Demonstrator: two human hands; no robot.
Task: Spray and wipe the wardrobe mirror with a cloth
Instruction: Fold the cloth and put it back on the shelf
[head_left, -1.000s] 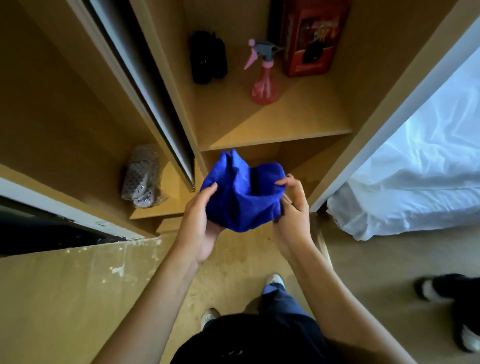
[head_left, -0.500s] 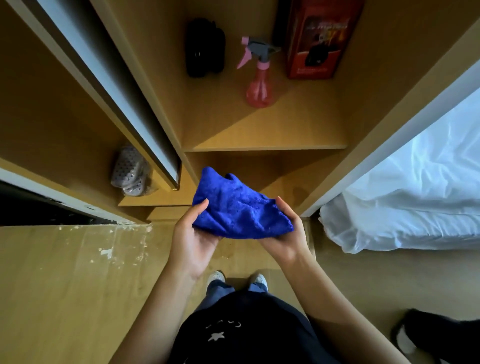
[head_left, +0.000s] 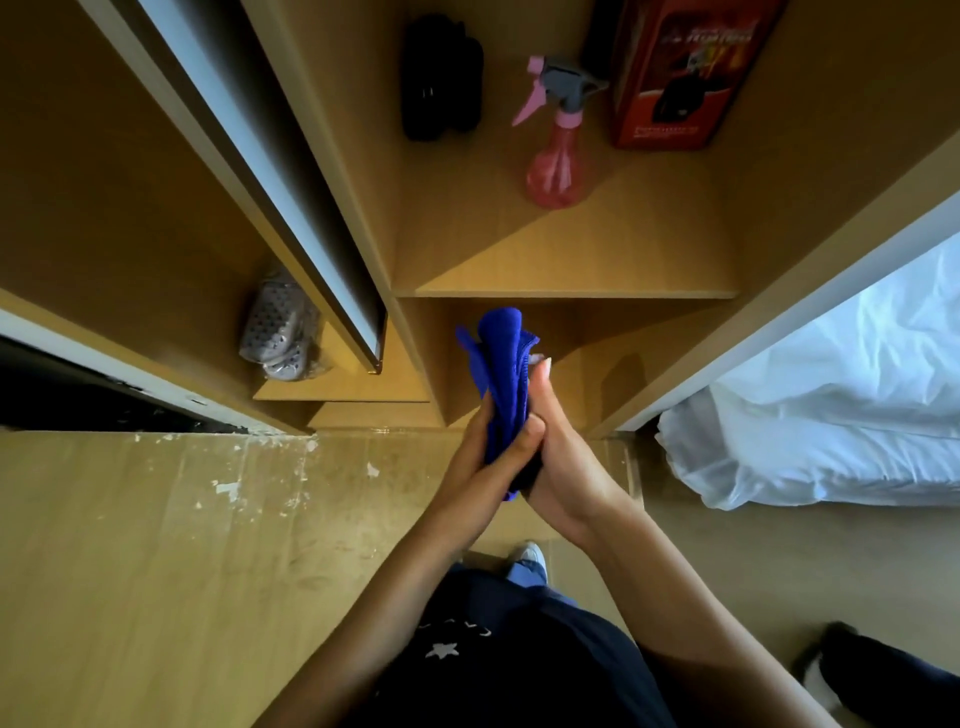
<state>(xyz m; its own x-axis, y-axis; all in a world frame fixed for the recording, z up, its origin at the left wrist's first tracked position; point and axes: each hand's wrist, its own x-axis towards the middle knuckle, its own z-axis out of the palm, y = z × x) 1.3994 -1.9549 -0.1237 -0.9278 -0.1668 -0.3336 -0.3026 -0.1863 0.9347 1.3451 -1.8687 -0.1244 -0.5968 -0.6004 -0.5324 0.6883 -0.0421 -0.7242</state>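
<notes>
In front of an open wooden wardrobe (head_left: 597, 249), the person stands on a tan floor (head_left: 130, 571) flecked with white paint spots near the wardrobe's base. At far left a dark gap runs under a pale rail, and a sliding door (head_left: 270, 171) with a grey edge slants down across the left compartment. One bagged pair of grey perforated slippers (head_left: 275, 332) lies on the low shelf beside that door. On the upper shelf there are three things: one black case (head_left: 441, 78) at left, one pink spray bottle (head_left: 558, 150) with a grey head and pink trigger in the middle, standing upright, and one red box (head_left: 675, 78) just to its right. At far right, a bed with rumpled white bedding (head_left: 831, 415) sits beside the wardrobe's side panel.

One blue cloth (head_left: 501, 374) is bunched into a narrow upright roll, below the upper shelf's edge and well apart from the spray bottle. Both arms reach forward and meet at the middle. The left hand (head_left: 483, 457) and the right hand (head_left: 561, 457) press together palm to palm around the cloth's lower part, the left thumb curled over it, the right fingers lying straight along its side.
</notes>
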